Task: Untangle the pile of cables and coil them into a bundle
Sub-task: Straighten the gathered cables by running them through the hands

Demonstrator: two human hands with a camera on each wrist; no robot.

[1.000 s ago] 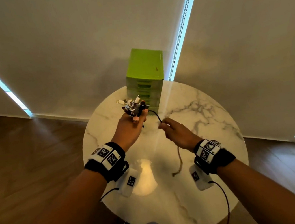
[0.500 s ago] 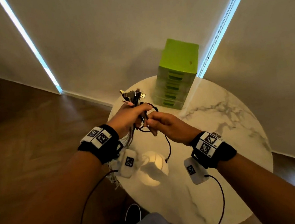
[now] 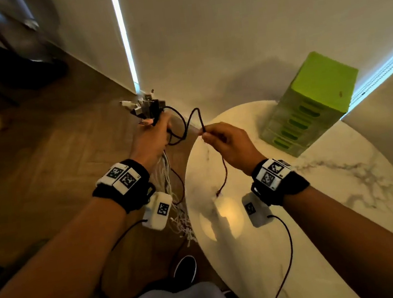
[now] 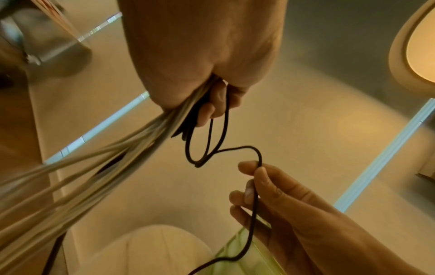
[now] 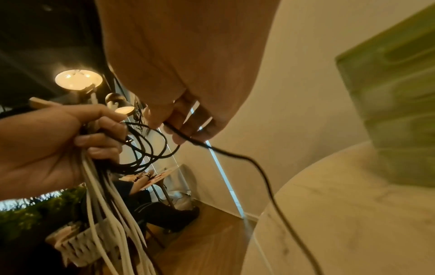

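Observation:
My left hand (image 3: 154,139) grips a bundle of cables (image 3: 147,106) just off the table's left edge, with the plugs sticking up above the fist. White cables (image 3: 167,175) hang from the fist toward the floor, also shown in the left wrist view as white cables (image 4: 98,163). A black cable (image 3: 188,122) loops out of the fist to my right hand (image 3: 216,138), which pinches it between thumb and fingers. Past the pinch the black cable (image 5: 247,161) hangs down to the marble table (image 3: 324,206). Black loops (image 4: 204,145) hang under my left hand (image 4: 207,89).
A green drawer box (image 3: 310,105) stands at the back of the round table. Wood floor (image 3: 48,164) lies to the left, with a dark shoe (image 3: 185,269) below. A seated person (image 5: 146,197) is visible across the room. A white wall (image 3: 224,31) is close behind.
The camera has swung left. Both hands moved left off the table edge; they came together, then my right hand drew away to the right, pulling a length of black cable out.

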